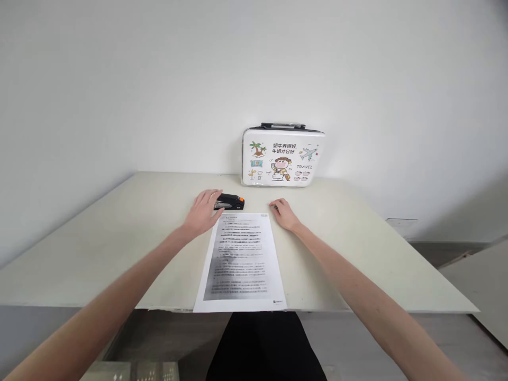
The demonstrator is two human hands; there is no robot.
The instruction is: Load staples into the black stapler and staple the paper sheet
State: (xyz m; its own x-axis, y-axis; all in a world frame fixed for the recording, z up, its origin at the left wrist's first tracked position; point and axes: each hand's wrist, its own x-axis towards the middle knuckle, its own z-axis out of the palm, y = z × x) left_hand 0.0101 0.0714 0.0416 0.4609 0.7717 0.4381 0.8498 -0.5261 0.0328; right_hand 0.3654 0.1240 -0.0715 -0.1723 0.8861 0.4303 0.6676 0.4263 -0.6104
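Observation:
A black stapler with an orange tip lies on its side or base behind the printed sheet; I cannot tell which. My left hand is around its left end, fingers behind and thumb in front, hiding that end. Flat on the table lies the printed sheet, its bottom edge at the table's front edge. Beside the sheet's top right corner, my right hand rests on the table with curled fingers. A tiny dark bit shows at its fingertips, too small to name.
A white case with cartoon prints and a black handle stands upright at the back, against the wall. The pale table ends in front at my dark-clothed lap. A wall socket strip or plate-like line shows at right.

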